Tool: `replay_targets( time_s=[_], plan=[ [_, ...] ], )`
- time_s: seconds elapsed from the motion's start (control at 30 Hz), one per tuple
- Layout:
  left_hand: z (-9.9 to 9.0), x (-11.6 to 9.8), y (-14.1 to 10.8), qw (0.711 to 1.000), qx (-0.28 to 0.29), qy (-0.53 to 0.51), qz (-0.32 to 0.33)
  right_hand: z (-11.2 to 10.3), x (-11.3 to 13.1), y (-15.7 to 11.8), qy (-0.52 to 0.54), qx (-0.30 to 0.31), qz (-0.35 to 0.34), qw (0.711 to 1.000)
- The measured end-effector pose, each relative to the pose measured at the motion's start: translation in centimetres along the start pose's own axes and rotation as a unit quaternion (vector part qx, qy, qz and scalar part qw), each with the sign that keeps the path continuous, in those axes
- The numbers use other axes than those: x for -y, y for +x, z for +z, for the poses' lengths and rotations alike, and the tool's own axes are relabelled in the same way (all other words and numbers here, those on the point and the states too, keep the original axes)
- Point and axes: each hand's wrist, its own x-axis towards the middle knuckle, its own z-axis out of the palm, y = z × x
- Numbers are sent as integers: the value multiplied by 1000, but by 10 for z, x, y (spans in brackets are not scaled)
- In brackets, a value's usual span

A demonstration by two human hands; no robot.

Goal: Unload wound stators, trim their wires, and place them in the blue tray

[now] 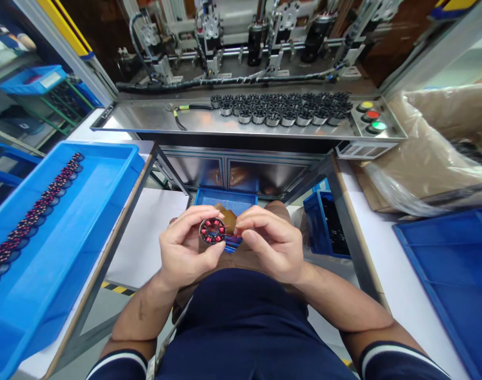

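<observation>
Though near the right hand (271, 243), red-wound ring (212, 238) in left hand (185, 248).

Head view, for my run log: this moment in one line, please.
left hand: holds red-wound ring | right hand: fingertips close beside it | blue tray: similar rings

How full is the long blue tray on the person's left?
Partly full: a single line of red-wound stators runs along the blue tray, and the visible floor beside it is bare.
</observation>
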Motion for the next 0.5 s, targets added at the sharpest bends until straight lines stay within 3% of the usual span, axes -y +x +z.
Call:
replay_targets(
  time_s=[0.2,0.3,0.5],
  plan=[
    [-1,-1,-1,998,5,-52,-41,-1,-3,8,-26,21,-70,997],
    [-2,-2,-3,998,9,-46,-43,2,1,6,-35,4,-66,997],
    [1,-3,-3,995,-41,65,68,11,8,-5,-40,-40,-57,997]
  ],
)
